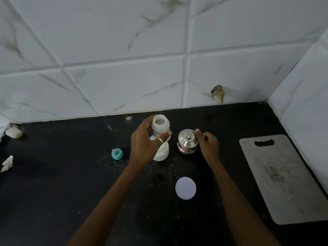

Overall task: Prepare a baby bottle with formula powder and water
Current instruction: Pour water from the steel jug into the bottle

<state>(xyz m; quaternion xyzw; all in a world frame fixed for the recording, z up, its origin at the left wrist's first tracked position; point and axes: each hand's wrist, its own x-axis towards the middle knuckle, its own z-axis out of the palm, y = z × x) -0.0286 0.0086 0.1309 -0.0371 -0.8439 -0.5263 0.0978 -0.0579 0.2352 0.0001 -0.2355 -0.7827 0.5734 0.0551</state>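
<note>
White lid point(185, 188) nearest; left hand point(143, 144) grips bottle point(161, 126); right hand point(208, 141) at pot point(187, 142), grip unclear.

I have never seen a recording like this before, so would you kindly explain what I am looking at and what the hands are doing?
There is no machine here. One camera worn on a person's head looks down at their two bare hands over a black counter. The left hand holds an uncapped baby bottle. A white tub stands partly hidden behind that hand. The right hand is curled at the side of a small lidded steel pot; whether it grips a handle is hidden. Also on the counter are a round white lid, a teal teat ring and, to the right, a grey cutting board.
</note>
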